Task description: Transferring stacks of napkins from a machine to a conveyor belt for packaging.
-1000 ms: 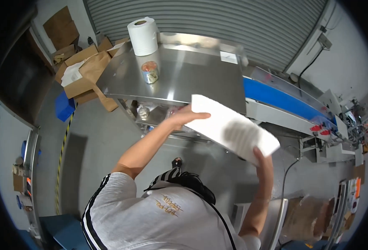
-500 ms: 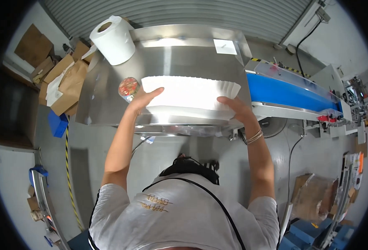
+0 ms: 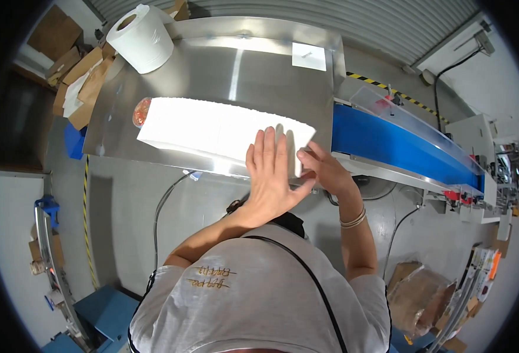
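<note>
A long white block, apparently folded paper sheets stacked on edge, lies along the near side of the steel table. My left hand rests over its right part, fingers stretched out and close together, palm toward the block. At the block's right end, my right hand has its fingers bent against the end sheets; its fingertips are partly hidden. Both hands are close together there. A red-topped round packet peeks out behind the block's left end, mostly covered by it.
The steel table has raised back and side walls. On it stand a big white paper roll at far left and a white card at far right. A blue conveyor belt adjoins on the right. Open cardboard boxes sit at left.
My left hand has left the block's left end and crossed to its right part. The block now sits further left and slanted, covering most of the red-topped packet. The view has shifted.
</note>
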Tool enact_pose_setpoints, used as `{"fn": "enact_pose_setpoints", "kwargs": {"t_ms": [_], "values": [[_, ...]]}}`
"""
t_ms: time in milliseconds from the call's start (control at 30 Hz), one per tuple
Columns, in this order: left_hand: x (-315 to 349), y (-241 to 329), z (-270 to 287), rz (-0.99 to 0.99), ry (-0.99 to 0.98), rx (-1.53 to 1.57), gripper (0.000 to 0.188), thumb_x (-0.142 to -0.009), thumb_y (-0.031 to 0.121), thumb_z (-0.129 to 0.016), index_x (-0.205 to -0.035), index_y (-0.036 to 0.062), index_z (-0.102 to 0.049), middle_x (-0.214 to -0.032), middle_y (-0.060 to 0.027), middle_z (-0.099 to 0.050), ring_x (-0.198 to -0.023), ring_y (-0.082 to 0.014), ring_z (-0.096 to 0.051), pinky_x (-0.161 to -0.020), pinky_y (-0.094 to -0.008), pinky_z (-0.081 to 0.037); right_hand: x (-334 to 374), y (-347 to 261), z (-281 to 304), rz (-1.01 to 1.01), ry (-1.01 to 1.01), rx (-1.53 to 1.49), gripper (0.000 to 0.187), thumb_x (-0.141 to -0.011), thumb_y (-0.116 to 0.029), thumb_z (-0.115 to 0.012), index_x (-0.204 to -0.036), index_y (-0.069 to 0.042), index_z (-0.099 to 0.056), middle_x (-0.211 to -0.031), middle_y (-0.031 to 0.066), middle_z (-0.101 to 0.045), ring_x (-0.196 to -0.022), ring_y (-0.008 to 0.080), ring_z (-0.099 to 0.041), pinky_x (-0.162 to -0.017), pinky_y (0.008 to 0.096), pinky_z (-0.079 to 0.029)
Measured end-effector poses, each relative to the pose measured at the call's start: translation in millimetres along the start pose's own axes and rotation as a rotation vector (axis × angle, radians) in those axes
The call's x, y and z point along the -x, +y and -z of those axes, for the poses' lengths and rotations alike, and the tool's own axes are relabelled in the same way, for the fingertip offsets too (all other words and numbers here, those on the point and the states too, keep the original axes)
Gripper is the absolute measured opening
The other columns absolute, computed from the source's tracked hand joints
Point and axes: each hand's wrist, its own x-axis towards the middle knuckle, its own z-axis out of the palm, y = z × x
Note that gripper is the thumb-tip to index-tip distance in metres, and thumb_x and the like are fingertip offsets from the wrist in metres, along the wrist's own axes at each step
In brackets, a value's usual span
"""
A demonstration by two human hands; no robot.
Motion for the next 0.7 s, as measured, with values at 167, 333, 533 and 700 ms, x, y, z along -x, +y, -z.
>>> {"fn": "enact_pose_setpoints", "kwargs": {"t_ms": [167, 333, 533, 700], "values": [[-5, 4, -43, 0.094, 0.016, -0.165, 0.065, -0.08, 0.013, -0.065, -0.136, -0.005, -0.038, -0.143, -0.0275, -0.033, -0.134, -0.046, -0.025, -0.107, -0.0565, -0.02, -13, 23, 32, 0.102, -0.057, -0.118, 0.05, -0.097, -0.027, -0.055, -0.138, -0.003, -0.04, -0.112, 0.0075, -0.06, -0.099, 0.0133, -0.057, -0.082, 0.0292, -0.049], [-2, 8, -49, 0.063, 0.039, -0.173, 0.047, -0.079, -0.001, -0.061, -0.125, -0.0011, -0.053, -0.141, -0.0224, -0.036, -0.132, -0.0445, -0.03, -0.108, -0.0571, -0.02, -22, 14, 58, 0.155, 0.086, 0.19, 0.047, -0.091, -0.019, -0.065, -0.132, -0.006, -0.046, -0.113, 0.0063, -0.06, -0.094, 0.012, -0.06, -0.077, 0.0255, -0.05], [-1, 8, -49, 0.098, 0.058, -0.136, 0.042, -0.077, -0.004, -0.061, -0.118, 0.0025, -0.061, -0.141, -0.0185, -0.038, -0.133, -0.0427, -0.031, -0.109, -0.056, -0.019, -29, 0, 75, 0.31, 0.113, 0.437, 0.047, -0.084, -0.011, -0.071, -0.125, -0.008, -0.051, -0.106, 0.0048, -0.059, -0.082, 0.0092, -0.06, -0.071, 0.0239, -0.049], [-1, 7, -46, 0.104, 0.031, -0.113, 0.043, -0.076, -0.005, -0.06, -0.117, 0.0075, -0.063, -0.143, -0.0157, -0.038, -0.134, -0.0415, -0.03, -0.11, -0.0549, -0.017, -41, -6, 82, 0.399, -0.122, 0.43, 0.044, -0.079, -0.004, -0.073, -0.119, -0.007, -0.054, -0.109, 0.0052, -0.058, -0.088, 0.011, -0.06, -0.075, 0.0251, -0.049]]}}
